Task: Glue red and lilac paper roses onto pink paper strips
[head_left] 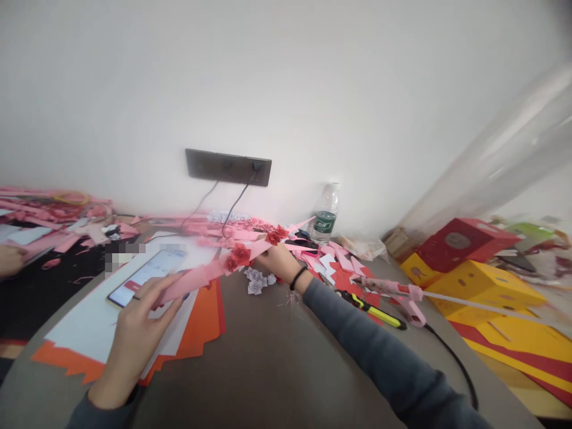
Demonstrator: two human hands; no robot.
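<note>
My left hand (pixel 140 319) is closed on the near end of a pink paper strip (pixel 194 279), thumb and fingers pinching it. The strip slants up to the right and carries red paper flowers (pixel 238 257); another red flower (pixel 276 235) sits by my right hand (pixel 277 262). My right hand grips the strip farther along, with its fingertips partly hidden. Below that hand, several pale lilac paper flowers (pixel 255 281) lie on the grey table (pixel 250 369). Behind my left hand, a lit phone (pixel 149 271) rests on white sheets (pixel 84 322) over orange paper (pixel 190 336).
Right of my right arm lie a yellow cutter knife (pixel 379 313) and a pink glue gun (pixel 413 301) with a black cord. A water bottle (pixel 326 217) stands by the wall. Yellow boxes (pixel 482 292) are at the right. Another person's hand (pixel 11 261) shows at far left.
</note>
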